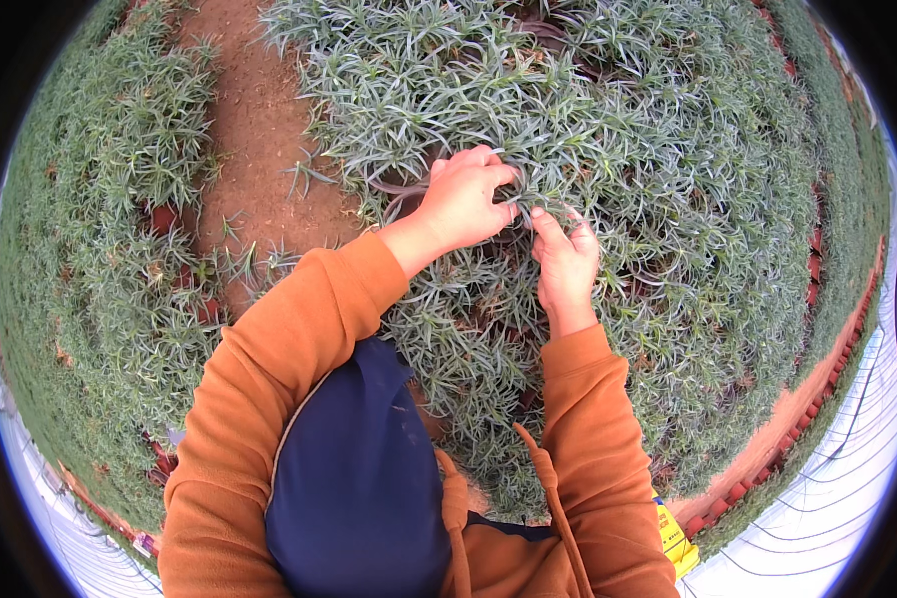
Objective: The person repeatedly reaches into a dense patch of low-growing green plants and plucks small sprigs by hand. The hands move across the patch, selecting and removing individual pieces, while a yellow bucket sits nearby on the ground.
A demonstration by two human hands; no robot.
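Note:
Dense potted plants with narrow grey-green leaves (448, 90) spread before me. My left hand (471, 196) reaches in from the left over them, its thumb and fingers curled around some leaves near the middle of the view. Just to the right, my right hand (566, 254) has its thumb and index finger at the same tuft of leaves (527, 198), with the fingertips partly hidden by foliage. The two hands are close together. Beside my left hand the rim of a brown plastic pot (400, 190) shows among the leaves.
A bare soil path (258, 142) runs at the left, with loose cut shoots (308, 176) lying on it. Beyond it is another bed of plants (119, 149) in reddish pots (163, 218). A yellow bag (673, 534) bearing writing is at lower right, by my right sleeve.

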